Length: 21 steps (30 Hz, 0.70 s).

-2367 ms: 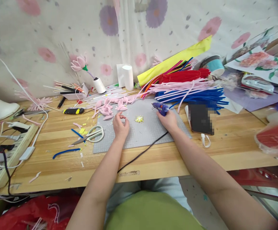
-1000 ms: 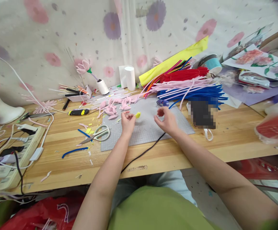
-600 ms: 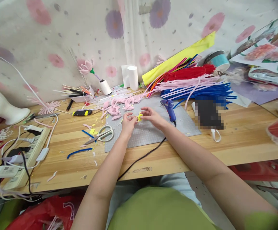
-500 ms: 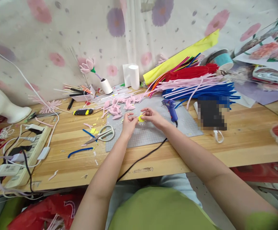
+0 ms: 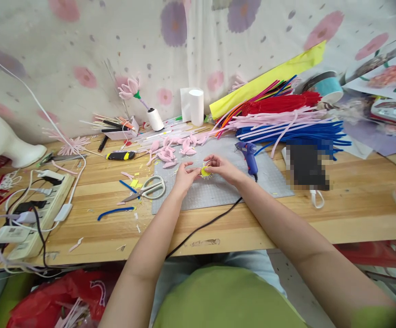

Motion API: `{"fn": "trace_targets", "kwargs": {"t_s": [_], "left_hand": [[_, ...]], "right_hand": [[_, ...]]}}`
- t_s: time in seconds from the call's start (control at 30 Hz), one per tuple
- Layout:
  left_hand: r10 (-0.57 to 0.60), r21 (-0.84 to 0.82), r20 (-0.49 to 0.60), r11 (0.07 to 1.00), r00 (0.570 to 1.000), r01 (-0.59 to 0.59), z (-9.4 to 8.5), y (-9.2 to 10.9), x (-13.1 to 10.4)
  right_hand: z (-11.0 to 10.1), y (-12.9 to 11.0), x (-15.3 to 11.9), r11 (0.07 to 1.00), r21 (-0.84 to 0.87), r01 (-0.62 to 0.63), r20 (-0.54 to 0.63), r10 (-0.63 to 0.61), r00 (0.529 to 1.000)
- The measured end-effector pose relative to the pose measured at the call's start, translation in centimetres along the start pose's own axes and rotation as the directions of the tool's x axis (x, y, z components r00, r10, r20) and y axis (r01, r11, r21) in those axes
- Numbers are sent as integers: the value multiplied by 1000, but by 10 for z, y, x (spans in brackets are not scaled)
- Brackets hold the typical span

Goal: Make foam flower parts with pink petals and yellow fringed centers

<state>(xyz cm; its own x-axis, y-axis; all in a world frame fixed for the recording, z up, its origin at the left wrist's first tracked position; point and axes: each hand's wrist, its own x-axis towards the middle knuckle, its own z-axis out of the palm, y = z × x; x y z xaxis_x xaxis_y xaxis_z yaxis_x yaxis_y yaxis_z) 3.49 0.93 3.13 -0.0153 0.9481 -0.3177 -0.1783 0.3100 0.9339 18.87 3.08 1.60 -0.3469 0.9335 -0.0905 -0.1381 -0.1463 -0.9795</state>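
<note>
A small round yellow piece with thin pale spikes round its rim, like a flower centre (image 5: 205, 171), is held just above the grey cutting mat (image 5: 198, 200). My right hand (image 5: 222, 168) pinches it from the right. At its left edge, my left hand (image 5: 186, 177) has thumb and fingertips closed together, touching it. Pink fuzzy petals (image 5: 166, 152) lie in a loose pile behind my left hand. To the right of my right hand, a purple glue gun (image 5: 248, 157) rests on the mat, its black cord running toward the table's front edge.
Scissors (image 5: 150, 188), a utility knife (image 5: 120, 156) and blue pipe-cleaner pieces (image 5: 116, 212) lie left. A power strip (image 5: 44, 214) with cables stands at far left. Pipe-cleaner bundles (image 5: 293, 133) and a pixelated dark object (image 5: 307, 166) are right. A pink flower (image 5: 129, 89) stands in a thread spool (image 5: 155, 119).
The view has shifted slightly. My hands stay at the yellow flower centre, which now shows more of its round face and spikes; my right fingers have changed their hold a little.
</note>
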Motion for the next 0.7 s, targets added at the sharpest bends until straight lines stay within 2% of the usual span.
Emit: {"fn": "trace_targets", "kwargs": {"t_s": [0.17, 0.47, 0.7], "left_hand": [[40, 87, 3, 995, 999, -40, -4, 0, 2], [-125, 107, 51, 987, 991, 119, -12, 13, -1], [-119, 110, 76, 988, 990, 110, -17, 14, -1]], "right_hand": [[0, 0, 1, 999, -27, -33, 20, 33, 999], [0, -1, 3, 997, -56, -62, 41, 64, 997], [-1, -1, 7, 994, -84, -65, 91, 73, 993]]}}
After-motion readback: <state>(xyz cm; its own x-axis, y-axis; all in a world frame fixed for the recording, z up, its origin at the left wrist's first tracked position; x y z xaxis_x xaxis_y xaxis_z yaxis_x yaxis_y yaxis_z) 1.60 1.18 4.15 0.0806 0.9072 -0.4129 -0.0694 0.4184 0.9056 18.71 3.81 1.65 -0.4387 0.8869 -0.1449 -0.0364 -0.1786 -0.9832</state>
